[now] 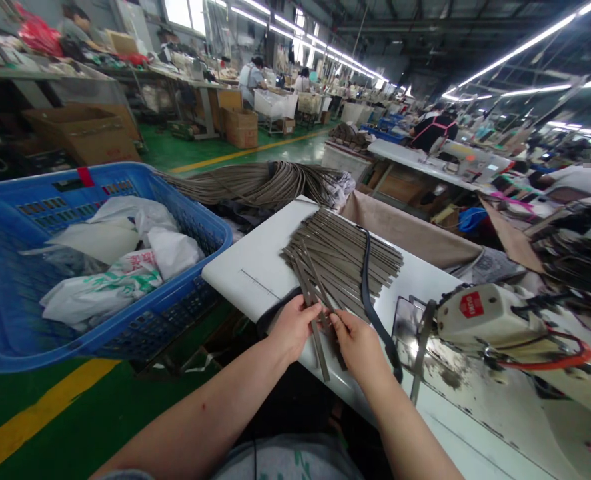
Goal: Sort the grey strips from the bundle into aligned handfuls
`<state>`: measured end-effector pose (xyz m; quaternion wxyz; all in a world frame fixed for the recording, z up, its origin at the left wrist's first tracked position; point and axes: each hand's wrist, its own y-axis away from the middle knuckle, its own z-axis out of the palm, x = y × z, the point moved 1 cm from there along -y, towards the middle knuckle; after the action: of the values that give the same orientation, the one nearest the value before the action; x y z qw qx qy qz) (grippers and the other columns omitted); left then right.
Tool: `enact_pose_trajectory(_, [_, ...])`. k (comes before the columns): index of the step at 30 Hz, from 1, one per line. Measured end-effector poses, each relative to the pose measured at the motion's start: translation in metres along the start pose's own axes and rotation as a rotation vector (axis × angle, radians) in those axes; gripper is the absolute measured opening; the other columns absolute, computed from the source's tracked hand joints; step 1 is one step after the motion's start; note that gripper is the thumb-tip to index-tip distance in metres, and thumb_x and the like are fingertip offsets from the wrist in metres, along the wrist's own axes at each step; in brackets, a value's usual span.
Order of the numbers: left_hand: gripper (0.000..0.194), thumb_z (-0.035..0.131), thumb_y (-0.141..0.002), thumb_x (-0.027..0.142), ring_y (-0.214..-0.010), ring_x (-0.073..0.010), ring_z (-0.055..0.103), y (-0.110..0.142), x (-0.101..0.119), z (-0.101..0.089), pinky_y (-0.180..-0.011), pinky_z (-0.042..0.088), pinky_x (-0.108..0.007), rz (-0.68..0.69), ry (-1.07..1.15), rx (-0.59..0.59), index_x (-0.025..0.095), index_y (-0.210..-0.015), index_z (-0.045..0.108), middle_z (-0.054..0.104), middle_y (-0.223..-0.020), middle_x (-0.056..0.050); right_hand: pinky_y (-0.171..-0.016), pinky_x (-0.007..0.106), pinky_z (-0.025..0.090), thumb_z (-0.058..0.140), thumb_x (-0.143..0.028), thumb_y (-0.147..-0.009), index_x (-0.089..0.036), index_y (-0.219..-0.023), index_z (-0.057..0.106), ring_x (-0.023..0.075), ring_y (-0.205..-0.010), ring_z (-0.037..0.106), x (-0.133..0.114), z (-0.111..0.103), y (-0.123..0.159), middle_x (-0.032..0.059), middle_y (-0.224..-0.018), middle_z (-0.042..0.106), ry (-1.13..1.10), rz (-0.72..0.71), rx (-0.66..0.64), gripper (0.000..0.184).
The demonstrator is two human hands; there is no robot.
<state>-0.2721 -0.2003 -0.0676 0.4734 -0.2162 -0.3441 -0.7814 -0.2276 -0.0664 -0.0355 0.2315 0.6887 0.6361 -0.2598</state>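
Note:
On the white sewing table (240,283) lies a spread pile of flat grey-brown fabric strips (342,257). At its near edge, my left hand (292,328) pinches a grey-brown strip (319,353) between thumb and fingers, the strip's end hanging toward me. Close beside it, my right hand (359,343) is closed on another strip of the same kind, which slants up to the left across the pile. The fingertips of both hands nearly meet, and some of them are hidden. A black strap (366,283) runs over the pile, passing to the right of my right hand.
Right of the pile stands a sewing machine (475,320). On the left, a blue plastic basket (215,250) holds plastic bags (110,280). Behind the table lies a large bundle of long strips (255,180). Cardboard boxes (240,127) and people at other tables are farther off.

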Motion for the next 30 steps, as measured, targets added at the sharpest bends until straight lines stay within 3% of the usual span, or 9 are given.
enact_pose_trajectory(5, [0.020, 0.071, -0.071, 0.015, -0.055, -0.0069, 0.053, 0.007, 0.002, 0.002, -0.053, 0.043, -0.020, -0.022, 0.059, 0.072, 0.017, -0.085, 0.057, 0.058, -0.075, 0.001, -0.081, 0.036, 0.050, 0.047, -0.034, -0.098, -0.017, -0.111, 0.063, 0.0265, -0.095, 0.066, 0.016, -0.008, -0.013, 0.0131, -0.107, 0.067, 0.357, -0.046, 0.213, 0.026])
enact_pose_trajectory(9, [0.017, 0.069, -0.071, 0.016, -0.043, -0.0013, 0.028, 0.010, 0.004, -0.001, -0.040, 0.018, -0.015, -0.084, 0.130, 0.016, 0.014, -0.086, 0.060, 0.042, -0.060, 0.008, -0.080, 0.034, 0.049, 0.053, -0.028, -0.096, -0.018, -0.114, 0.061, 0.0250, -0.092, 0.067, 0.021, -0.003, -0.019, 0.0115, -0.107, 0.066, 0.550, -0.047, 0.135, 0.022])
enact_pose_trajectory(12, [0.015, 0.068, -0.077, 0.021, -0.041, -0.0024, 0.025, 0.012, 0.006, -0.001, -0.039, 0.016, -0.015, -0.140, 0.123, 0.022, 0.011, -0.088, 0.064, 0.033, -0.053, 0.010, -0.077, 0.033, 0.047, 0.049, -0.025, -0.099, -0.019, -0.105, 0.063, 0.0243, -0.089, 0.067, 0.020, 0.002, -0.020, 0.0103, -0.100, 0.067, 0.640, -0.059, 0.096, 0.017])
enact_pose_trajectory(14, [0.014, 0.066, -0.080, 0.020, -0.043, -0.0029, 0.032, 0.015, 0.007, 0.001, -0.040, 0.022, -0.014, -0.146, 0.113, 0.081, 0.011, -0.090, 0.065, 0.041, -0.056, 0.007, -0.076, 0.033, 0.046, 0.047, -0.023, -0.100, -0.019, -0.102, 0.063, 0.0242, -0.088, 0.066, 0.018, 0.002, -0.018, 0.0103, -0.098, 0.067, 0.681, -0.084, 0.093, 0.017])
enact_pose_trajectory(17, [0.016, 0.071, -0.080, 0.022, -0.054, -0.0046, 0.047, 0.019, 0.007, 0.004, -0.042, 0.029, -0.013, -0.116, 0.063, 0.163, 0.011, -0.091, 0.066, 0.062, -0.078, -0.005, -0.077, 0.033, 0.044, 0.046, -0.020, -0.100, -0.019, -0.100, 0.062, 0.0239, -0.089, 0.065, 0.008, -0.001, -0.011, 0.0094, -0.097, 0.066, 0.687, -0.131, 0.123, 0.017])
enact_pose_trajectory(20, [0.029, 0.082, -0.074, 0.029, -0.059, -0.0048, 0.051, 0.019, 0.007, 0.007, -0.040, 0.025, -0.013, -0.060, -0.021, 0.137, 0.012, -0.091, 0.065, 0.067, -0.094, -0.010, -0.078, 0.031, 0.043, 0.047, -0.021, -0.099, -0.019, -0.099, 0.062, 0.0231, -0.091, 0.064, -0.008, -0.003, 0.001, 0.0087, -0.096, 0.066, 0.621, -0.177, 0.113, 0.015])
enact_pose_trajectory(22, [0.037, 0.086, -0.069, 0.035, -0.054, -0.0033, 0.047, 0.018, 0.006, 0.007, -0.039, 0.021, -0.013, -0.035, -0.063, 0.104, 0.011, -0.088, 0.065, 0.067, -0.088, -0.008, -0.075, 0.029, 0.043, 0.050, -0.022, -0.098, -0.020, -0.098, 0.064, 0.0207, -0.088, 0.064, -0.017, -0.003, 0.007, 0.0068, -0.094, 0.066, 0.513, -0.219, 0.027, 0.014])
enact_pose_trajectory(25, [0.039, 0.086, -0.067, 0.039, -0.046, -0.0012, 0.035, 0.016, 0.005, 0.005, -0.038, 0.018, -0.014, -0.005, -0.066, 0.160, 0.012, -0.079, 0.061, 0.060, -0.070, -0.001, -0.074, 0.027, 0.045, 0.046, -0.032, -0.102, -0.021, -0.093, 0.065, 0.0181, -0.085, 0.064, -0.018, -0.004, 0.004, 0.0040, -0.088, 0.067, 0.293, -0.241, -0.062, 0.024])
enact_pose_trajectory(30, [0.035, 0.079, -0.075, 0.041, -0.044, -0.0024, 0.035, 0.019, 0.006, 0.002, -0.039, 0.018, -0.015, -0.005, -0.063, 0.236, 0.012, -0.083, 0.060, 0.060, -0.066, -0.001, -0.095, 0.039, 0.046, 0.059, -0.029, -0.094, -0.016, -0.110, 0.064, 0.0266, -0.103, 0.061, 0.010, -0.006, -0.014, 0.0119, -0.108, 0.067, 0.356, -0.208, 0.118, 0.021])
